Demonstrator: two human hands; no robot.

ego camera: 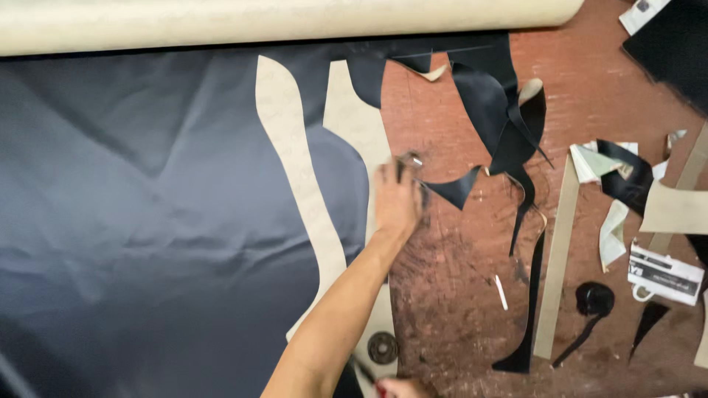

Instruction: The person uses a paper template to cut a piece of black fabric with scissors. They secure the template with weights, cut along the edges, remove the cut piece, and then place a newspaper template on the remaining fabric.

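Right hand (396, 197) grips metal cutter on smooth dark fabric (147, 221) (curved cutouts).

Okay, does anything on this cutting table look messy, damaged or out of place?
Yes. Curled black offcuts and pale strips lie scattered over the scarred reddish table, right of the dark sheet. Nothing looks spilled. The left hand presses a small tool at the sheet's edge; the right hand is barely in view.

A worn reddish-brown wooden worktable (457, 295), scored all over with fine cut marks, fills the view. Along its far edge lies a long cream-coloured roll of material (295, 21). The light is even and soft, casting only faint shadows.
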